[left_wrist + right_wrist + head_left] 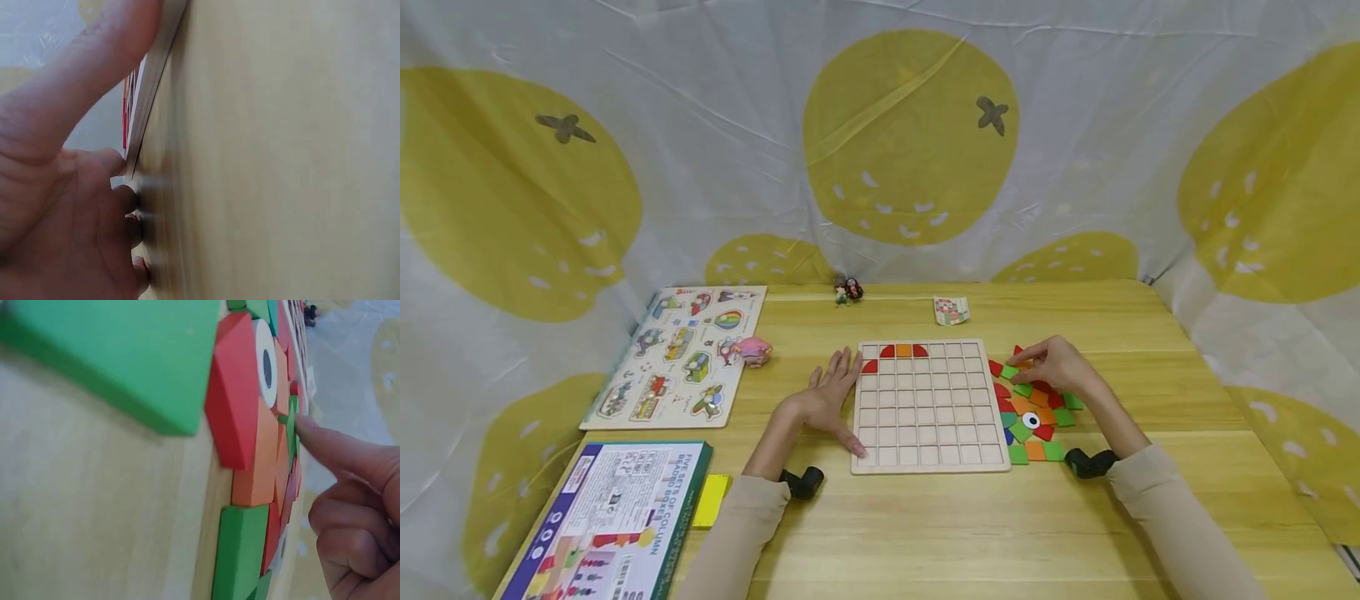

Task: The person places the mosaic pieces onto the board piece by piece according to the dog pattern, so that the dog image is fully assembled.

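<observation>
Fruit-print cloth [760, 125] backs a wooden tabletop [940, 533]. Left hand [823, 406], fingers spread, touches the left edge of the gridded board [927, 432]; right hand [1056, 365], nearer the loose tiles [1021, 405], touches a green tile [1010, 373] right of the board, its grip unclear.

Picture puzzle board [673, 364], pink toy [755, 351] at its edge, figurines [853, 289].

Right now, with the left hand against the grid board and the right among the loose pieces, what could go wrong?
The right hand reaches into crowded loose pieces, so it might knock neighbours aside. If the left hand jogs the grid board, its right edge could push the pieces lying close by. A jolt might also shift the red and orange pieces towards its upper left.
</observation>
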`<state>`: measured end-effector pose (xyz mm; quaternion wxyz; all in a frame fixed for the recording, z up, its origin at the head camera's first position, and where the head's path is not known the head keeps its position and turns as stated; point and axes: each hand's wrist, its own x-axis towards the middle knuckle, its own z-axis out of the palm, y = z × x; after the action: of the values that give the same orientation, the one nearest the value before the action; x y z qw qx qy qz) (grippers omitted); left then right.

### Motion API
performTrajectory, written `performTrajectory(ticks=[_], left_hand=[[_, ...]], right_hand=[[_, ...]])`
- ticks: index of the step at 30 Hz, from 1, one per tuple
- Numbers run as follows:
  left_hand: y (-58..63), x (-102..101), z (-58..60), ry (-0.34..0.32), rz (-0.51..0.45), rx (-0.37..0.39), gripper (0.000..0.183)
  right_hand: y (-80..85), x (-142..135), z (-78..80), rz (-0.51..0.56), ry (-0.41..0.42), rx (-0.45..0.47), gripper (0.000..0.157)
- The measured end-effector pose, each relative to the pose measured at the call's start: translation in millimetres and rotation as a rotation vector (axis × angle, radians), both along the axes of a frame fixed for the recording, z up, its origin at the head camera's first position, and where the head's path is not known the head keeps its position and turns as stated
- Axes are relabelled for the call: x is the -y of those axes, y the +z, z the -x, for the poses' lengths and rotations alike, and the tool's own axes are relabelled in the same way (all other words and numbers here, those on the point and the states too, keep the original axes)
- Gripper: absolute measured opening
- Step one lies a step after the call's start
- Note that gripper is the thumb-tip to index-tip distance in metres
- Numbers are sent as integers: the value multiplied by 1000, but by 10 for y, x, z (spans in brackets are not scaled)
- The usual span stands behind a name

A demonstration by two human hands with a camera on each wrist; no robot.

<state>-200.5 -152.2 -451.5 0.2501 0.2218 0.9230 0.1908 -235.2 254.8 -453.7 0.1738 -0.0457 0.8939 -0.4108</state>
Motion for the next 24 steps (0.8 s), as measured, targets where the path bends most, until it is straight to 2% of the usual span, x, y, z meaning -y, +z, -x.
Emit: performTrajectory(ticks=[3,9,12,17,20,24], left_hand=[[0,-9,4,0,-5,4,147],[13,-33,1,-6,11,3,147],[14,-30,1,-7,12,4,147],[23,-15,1,-7,13,5,147],[24,-8,-3,-1,14,6,147],[17,-10,-12,2,8,2,147]], right_hand=[[-11,-25,-13,-12,14,-9,33],[-16,-23,-38,-74,-78,-57,31],[-4,1,-28,-89,-56,-85,30],[62,34,-20,-43,-30,-52,28],[115,196,-31,13,2,-55,26],[161,743,-43,58,70,-65,21]])
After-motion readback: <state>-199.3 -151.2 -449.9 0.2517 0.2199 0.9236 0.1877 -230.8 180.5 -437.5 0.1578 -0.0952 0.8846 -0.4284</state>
